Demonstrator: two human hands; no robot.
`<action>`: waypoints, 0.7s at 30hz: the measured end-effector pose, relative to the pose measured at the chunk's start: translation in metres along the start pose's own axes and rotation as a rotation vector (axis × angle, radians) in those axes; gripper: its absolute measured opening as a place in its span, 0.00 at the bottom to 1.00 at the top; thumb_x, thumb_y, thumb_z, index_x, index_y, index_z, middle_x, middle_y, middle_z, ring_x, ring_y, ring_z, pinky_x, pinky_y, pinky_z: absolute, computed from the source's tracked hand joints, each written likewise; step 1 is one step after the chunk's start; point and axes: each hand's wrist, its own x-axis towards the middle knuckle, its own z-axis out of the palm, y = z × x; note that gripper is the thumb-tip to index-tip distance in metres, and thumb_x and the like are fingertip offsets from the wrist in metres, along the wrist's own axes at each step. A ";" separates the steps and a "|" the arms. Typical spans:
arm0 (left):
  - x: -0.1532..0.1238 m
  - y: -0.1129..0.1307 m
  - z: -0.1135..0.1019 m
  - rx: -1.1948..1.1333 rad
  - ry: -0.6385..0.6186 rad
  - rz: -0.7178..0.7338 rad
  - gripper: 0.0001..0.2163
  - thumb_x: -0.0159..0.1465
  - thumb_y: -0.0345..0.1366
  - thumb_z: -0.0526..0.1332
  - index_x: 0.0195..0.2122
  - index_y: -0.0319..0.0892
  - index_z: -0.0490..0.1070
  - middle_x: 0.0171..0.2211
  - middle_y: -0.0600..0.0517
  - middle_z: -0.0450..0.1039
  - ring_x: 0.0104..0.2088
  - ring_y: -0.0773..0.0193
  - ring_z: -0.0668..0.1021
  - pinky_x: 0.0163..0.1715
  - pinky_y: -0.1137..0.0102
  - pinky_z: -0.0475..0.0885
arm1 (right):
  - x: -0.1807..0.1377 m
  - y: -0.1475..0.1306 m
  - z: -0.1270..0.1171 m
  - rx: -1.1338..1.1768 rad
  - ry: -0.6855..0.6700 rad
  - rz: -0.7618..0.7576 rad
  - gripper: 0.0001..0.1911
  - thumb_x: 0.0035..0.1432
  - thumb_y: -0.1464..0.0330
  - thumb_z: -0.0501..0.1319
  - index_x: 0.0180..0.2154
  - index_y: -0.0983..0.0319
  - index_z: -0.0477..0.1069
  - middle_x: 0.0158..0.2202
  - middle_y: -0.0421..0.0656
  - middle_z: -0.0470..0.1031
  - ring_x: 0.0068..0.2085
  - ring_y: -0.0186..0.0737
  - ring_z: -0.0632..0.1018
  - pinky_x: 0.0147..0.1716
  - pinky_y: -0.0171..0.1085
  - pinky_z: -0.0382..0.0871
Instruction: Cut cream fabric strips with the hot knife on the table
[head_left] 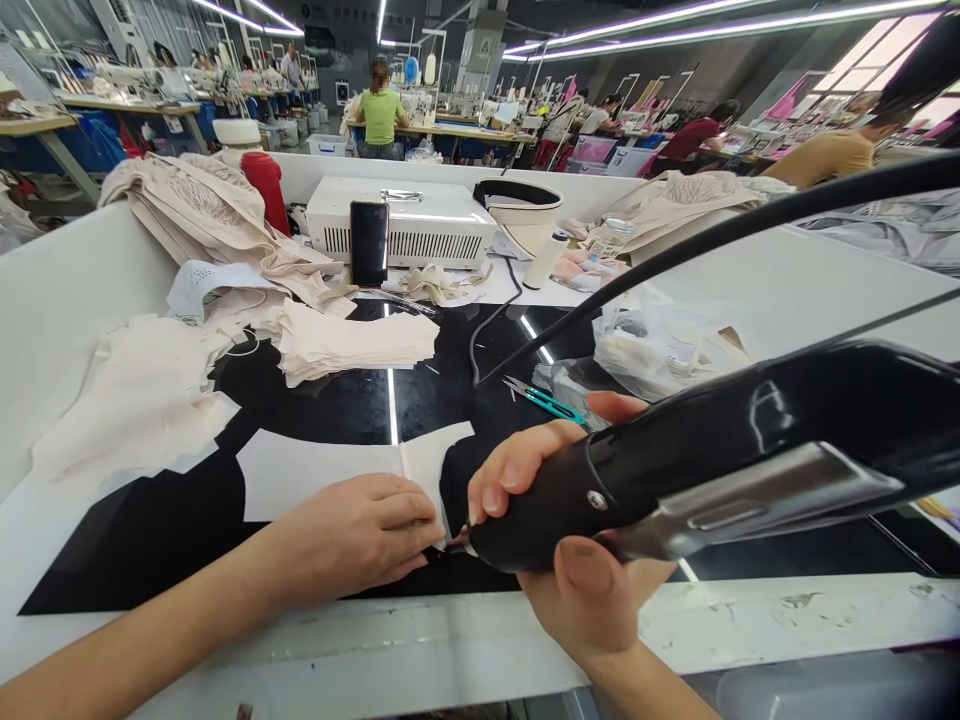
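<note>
A white fabric piece (322, 478) with a seam-like line near its right end lies on the black glossy work surface. My left hand (367, 530) is closed on its front right edge, fingers pressed together. My right hand (592, 590) is wrapped round a black corded handheld tool (750, 430) with a metal lever. The tool's narrow tip (459, 543) is at the fabric edge, close beside my left fingertips; I cannot tell if it touches the cloth. Beyond my right hand lie turquoise thread snips (551, 402).
Cream fabric pieces are stacked (356, 340) behind, with more at left (127, 400). A white vented box (401, 220), an upright phone (369, 243) and a red bottle (265, 190) stand at the back. The black cord (712, 235) arches across the right. Plastic bags (660, 345) lie right.
</note>
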 end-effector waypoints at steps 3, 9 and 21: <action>0.000 0.000 0.001 0.059 0.006 0.020 0.11 0.76 0.32 0.53 0.53 0.35 0.71 0.45 0.46 0.77 0.51 0.59 0.79 0.61 0.66 0.71 | 0.000 0.000 0.000 0.006 -0.001 -0.007 0.26 0.58 0.60 0.73 0.55 0.50 0.67 0.31 0.37 0.72 0.25 0.37 0.73 0.21 0.37 0.72; -0.003 0.000 0.003 0.063 0.027 0.015 0.11 0.75 0.32 0.54 0.54 0.36 0.71 0.45 0.46 0.77 0.51 0.59 0.78 0.61 0.66 0.71 | 0.001 -0.001 -0.001 -0.017 -0.003 -0.005 0.26 0.59 0.60 0.73 0.55 0.50 0.66 0.33 0.37 0.73 0.25 0.38 0.73 0.21 0.38 0.71; -0.005 0.000 0.006 0.061 0.010 0.012 0.10 0.75 0.29 0.53 0.53 0.36 0.70 0.47 0.46 0.78 0.51 0.59 0.79 0.63 0.64 0.70 | 0.002 0.000 0.001 -0.002 0.025 -0.013 0.27 0.57 0.60 0.74 0.54 0.51 0.67 0.31 0.37 0.73 0.24 0.38 0.74 0.20 0.38 0.71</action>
